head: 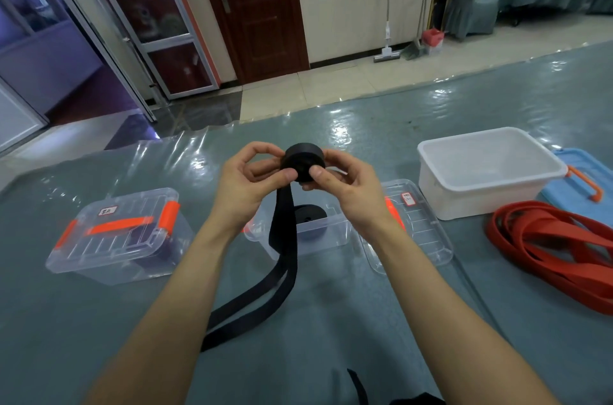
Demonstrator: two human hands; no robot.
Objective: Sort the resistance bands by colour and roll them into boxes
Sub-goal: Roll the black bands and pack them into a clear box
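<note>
In the head view, both hands are raised above the middle of the table (99, 321), which is covered by a grey-green cloth under a shiny clear sheet. Between them they hold a tightly wound black roll (303, 159) of resistance band. The left hand (247, 179) pinches the roll's left side between thumb and curled fingers. The right hand (346, 187) presses its thumb on the roll's near face, with its other fingers curled round the far side. The unrolled black tail (282, 238) hangs from the bottom of the roll, passes in front of an open clear box (335, 233) and trails on the table towards the near left. Inside that box, just beyond the hands, lies a second rolled black band (310, 212). To its right, touching or just beside it, a clear lid (423, 232) with a white label lies flat. On the left, well apart, stands a closed clear box (116, 235) with orange latches and handle and something dark inside. On the far right sits a white tub (491, 172), with a blue lid (582, 177) bearing an orange handle just beyond it to the right. Near the tub's front lies a loose heap of red bands (557, 245). Another black strip (358, 384) shows at the near edge.
</note>
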